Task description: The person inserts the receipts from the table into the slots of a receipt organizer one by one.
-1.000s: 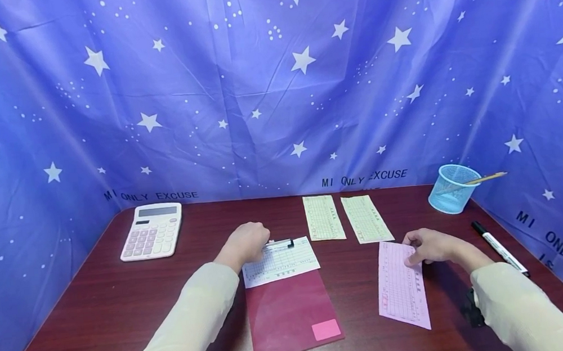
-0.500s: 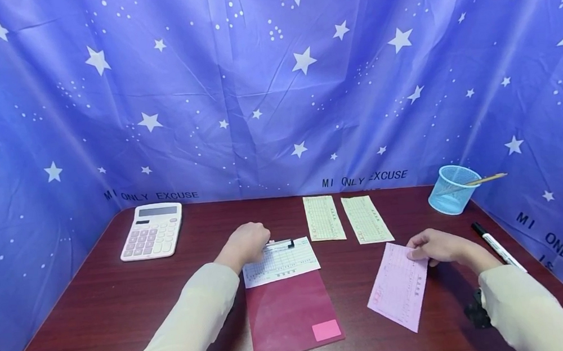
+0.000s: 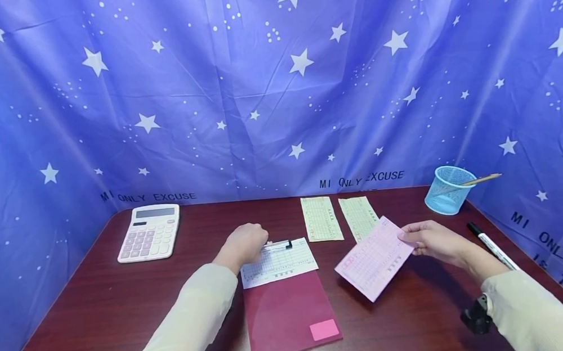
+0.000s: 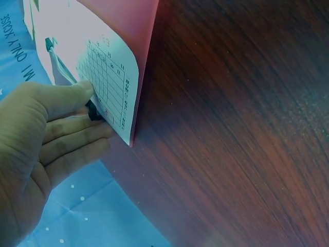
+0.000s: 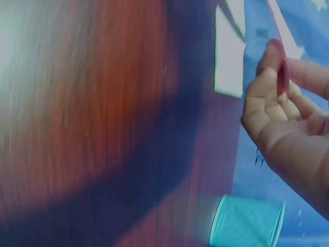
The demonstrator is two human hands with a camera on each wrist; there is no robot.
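A dark red clipboard (image 3: 290,319) lies on the table with a white printed form (image 3: 290,262) under its metal clip (image 3: 280,245). My left hand (image 3: 245,244) is at the clip end; in the left wrist view that hand (image 4: 49,139) pinches the clip with the thumb on top and fingers beneath. My right hand (image 3: 435,242) holds a pink printed form (image 3: 373,260) by one corner, raised and tilted above the table. In the right wrist view the right hand (image 5: 288,110) pinches the pink slip's edge (image 5: 281,20) between thumb and fingers.
Two pale green forms (image 3: 321,219) lie near the back edge, one partly behind the pink form. A white calculator (image 3: 148,233) sits at back left. At right stand a blue mesh pen cup (image 3: 448,193) with a pencil (image 3: 482,179) and a black-capped marker (image 3: 494,246) lying down.
My right hand has lifted the pink form and swung it leftward, toward the clipboard, so it now overlaps a green form in view. The left hand stays at the clip.
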